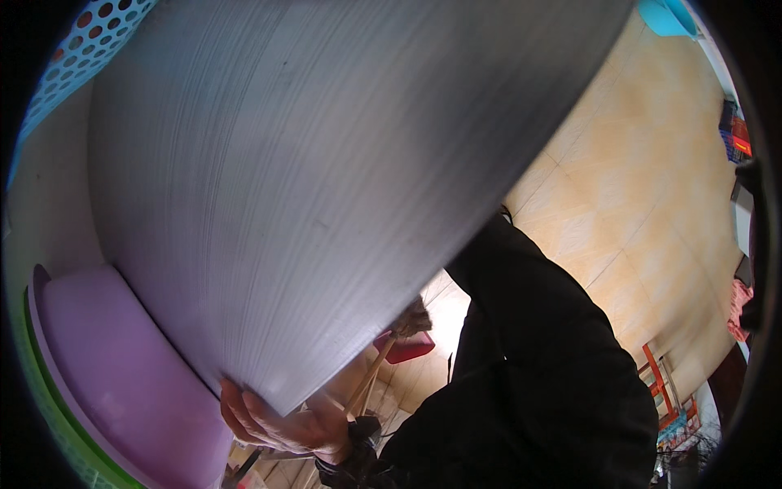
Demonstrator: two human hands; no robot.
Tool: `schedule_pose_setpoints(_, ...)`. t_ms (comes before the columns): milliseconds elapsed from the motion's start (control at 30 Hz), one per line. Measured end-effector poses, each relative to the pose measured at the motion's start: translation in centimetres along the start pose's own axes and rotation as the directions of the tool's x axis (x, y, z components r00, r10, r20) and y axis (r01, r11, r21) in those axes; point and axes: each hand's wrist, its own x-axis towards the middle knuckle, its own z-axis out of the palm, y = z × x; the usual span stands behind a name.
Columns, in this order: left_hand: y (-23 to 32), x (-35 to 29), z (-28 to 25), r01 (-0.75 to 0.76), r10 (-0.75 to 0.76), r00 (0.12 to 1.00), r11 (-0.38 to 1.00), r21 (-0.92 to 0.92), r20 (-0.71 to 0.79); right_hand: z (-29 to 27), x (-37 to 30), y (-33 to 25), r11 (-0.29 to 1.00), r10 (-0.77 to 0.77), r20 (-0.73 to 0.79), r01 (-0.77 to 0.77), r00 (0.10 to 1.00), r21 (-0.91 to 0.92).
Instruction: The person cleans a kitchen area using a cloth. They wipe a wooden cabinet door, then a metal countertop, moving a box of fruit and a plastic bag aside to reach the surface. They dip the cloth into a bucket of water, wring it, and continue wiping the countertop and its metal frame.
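L hand (293, 432) is at the btm corner of a big grey metal panel (309, 196), fingers bent by its L edge; can't tell if they clamp it or just support it. R hand is out of view, so its state can't be told. Panel lies up & ahead of L hand, the nearer one seen, long axis running away fr. that corner. Purple basin (122, 359) sits beside the panel's lower L edge, contact unclear; tile floor (643, 187) shows past its R edge.
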Motion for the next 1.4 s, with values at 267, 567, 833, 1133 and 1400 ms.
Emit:
schedule_pose_setpoints(267, -0.8, -0.6, -0.8, -0.028, 0.039, 0.99, 0.996, -0.083, 0.137, 1.0, 7.7, -8.5, 0.985, -0.166, 0.015, 0.165, 0.986, 0.054)
schedule_pose_setpoints(567, -1.7, -0.8, 0.5, -0.079, 0.083, 0.991, 0.996, -0.041, 0.103, 9.5, 11.6, -11.8, 0.956, -0.28, 0.034, 0.282, 0.959, -0.077)
schedule_pose_setpoints(833, -2.9, -0.5, 0.6, -0.029, 0.023, 0.987, 0.999, 0.037, 0.161, -1.7, 5.3, -2.6, 0.997, 0.077, -0.115, -0.077, 0.99, 0.006)
schedule_pose_setpoints(1133, -3.4, 0.6, 0.2, -0.019, 0.028, 0.987, 0.998, -0.057, 0.155, -3.3, 4.7, -5.3, 0.998, 0.032, -0.025, -0.031, 0.999, 0.05)
schedule_pose_setpoints(1400, -4.4, 0.9, -0.2, -0.057, 0.069, 0.978, 0.996, -0.062, 0.197, 4.8, 8.6, -3.1, 0.964, -0.246, -0.059, 0.237, 0.968, -0.12)
